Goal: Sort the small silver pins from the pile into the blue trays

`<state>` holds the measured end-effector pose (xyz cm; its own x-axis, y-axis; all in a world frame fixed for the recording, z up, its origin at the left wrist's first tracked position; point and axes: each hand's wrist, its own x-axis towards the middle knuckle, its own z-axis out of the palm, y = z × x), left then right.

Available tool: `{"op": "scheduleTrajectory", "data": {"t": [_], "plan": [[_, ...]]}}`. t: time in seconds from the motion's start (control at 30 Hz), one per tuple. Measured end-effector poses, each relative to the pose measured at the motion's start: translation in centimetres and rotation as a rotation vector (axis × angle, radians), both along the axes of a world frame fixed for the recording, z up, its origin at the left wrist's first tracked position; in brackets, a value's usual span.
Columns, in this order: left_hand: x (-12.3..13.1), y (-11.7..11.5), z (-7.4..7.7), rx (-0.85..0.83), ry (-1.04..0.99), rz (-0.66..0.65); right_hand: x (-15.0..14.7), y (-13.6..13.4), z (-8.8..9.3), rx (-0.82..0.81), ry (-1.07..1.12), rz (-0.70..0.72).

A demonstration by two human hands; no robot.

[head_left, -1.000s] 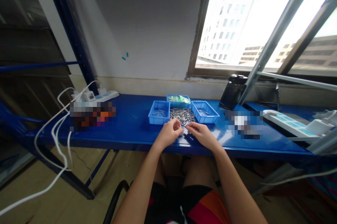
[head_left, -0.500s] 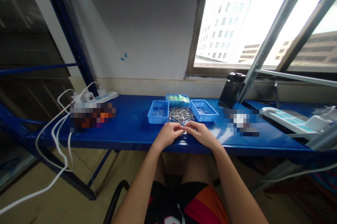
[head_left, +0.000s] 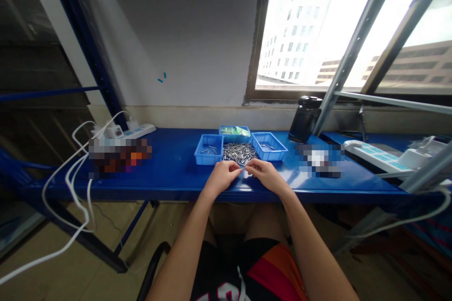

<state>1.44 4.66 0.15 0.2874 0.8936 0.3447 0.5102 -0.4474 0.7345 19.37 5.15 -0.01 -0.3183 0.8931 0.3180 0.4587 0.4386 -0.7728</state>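
Note:
My left hand point(head_left: 223, 174) and my right hand point(head_left: 266, 174) face each other low over the front of the blue table, fingers pinched. A narrow gap parts their fingertips. Whatever the pinches hold is too small to make out. Just beyond them lies a heap of thin, shiny metal pieces point(head_left: 240, 151), like screws or rivets. The left blue tray point(head_left: 209, 158) holds several such pieces. A few more lie in the right blue tray point(head_left: 273, 155). Behind the heap, the back blue tray point(head_left: 244, 139) contains a green-and-clear plastic packet point(head_left: 233, 130).
A dark jug-like container point(head_left: 304, 119) stands at the back right, near a metal post point(head_left: 335, 84). Power strips lie at the left point(head_left: 141, 130) and right point(head_left: 374, 157), with white cables hanging off the left edge. Blurred-out items lie on both sides.
My fingertips have moved slightly apart from each other. The whole view has shifted a little, so the table's things appear farther left. The trays and heap look unchanged.

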Motion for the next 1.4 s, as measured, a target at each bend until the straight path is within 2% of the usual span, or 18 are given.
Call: {"op": "scheduleTrajectory", "data": {"t": [0.2, 0.5, 0.63, 0.83, 1.1, 1.27, 1.4], "plan": [[-0.17, -0.03, -0.19, 0.027, -0.091, -0.004, -0.27, -0.30, 0.11, -0.014, -0.081, 0.014], [-0.01, -0.33, 0.03, -0.034, -0.118, -0.149, -0.15, -0.01, -0.23, 0.018, -0.063, 0.033], [-0.05, -0.65, 0.15, -0.039, -0.089, -0.175, -0.09, 0.05, -0.31, 0.039, -0.084, 0.053], [-0.09, -0.96, 0.38, -0.015, -0.080, -0.121, -0.20, -0.04, -0.20, 0.028, -0.080, 0.048], [-0.02, -0.41, -0.20, 0.070, 0.064, 0.084, -0.06, -0.26, -0.08, 0.051, -0.017, -0.010], [0.18, -0.23, -0.28, 0.056, 0.172, 0.076, 0.05, -0.27, -0.23, 0.057, -0.006, 0.007], [0.17, -0.06, -0.37, 0.036, 0.126, 0.067, 0.05, -0.28, -0.17, 0.079, -0.033, -0.004]]}}
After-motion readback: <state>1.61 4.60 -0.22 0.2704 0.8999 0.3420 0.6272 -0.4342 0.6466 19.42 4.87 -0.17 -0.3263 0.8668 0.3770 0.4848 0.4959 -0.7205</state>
